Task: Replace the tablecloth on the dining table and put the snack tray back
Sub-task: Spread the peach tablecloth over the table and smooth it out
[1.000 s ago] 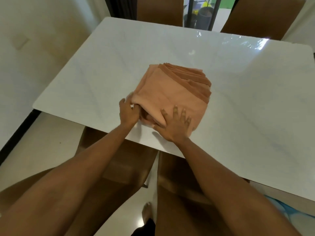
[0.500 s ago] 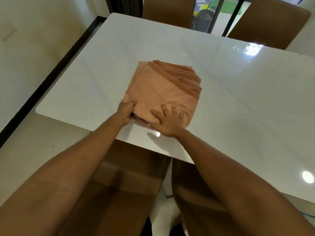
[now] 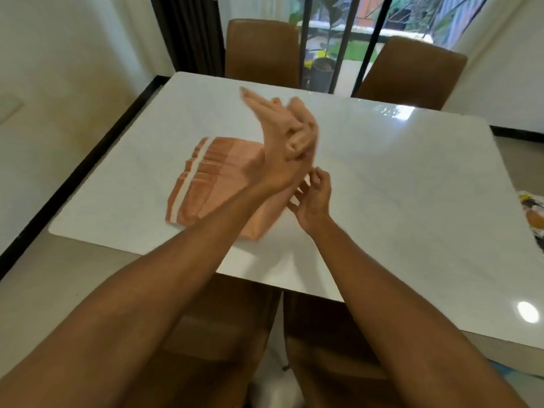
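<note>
Brown chair (image 3: 262, 48) stood upright, dark curtain (image 3: 188, 33) just left of it, black window bars (image 3: 347, 39) and potted plant (image 3: 322, 72) right of it, second brown chair (image 3: 412, 72) farther right.

I get 1 view only: head cam, close above table (image 3: 382, 187) near edge, wide-angle, facing forward-down toward far chairs (image 3: 262, 48).

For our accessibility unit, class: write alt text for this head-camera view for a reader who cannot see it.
A person's left hand lifts a blurred flap of a folded orange tablecloth lying on a white table, while the right hand curls its fingers at the cloth's edge. Two brown chairs stand beyond it.
</note>
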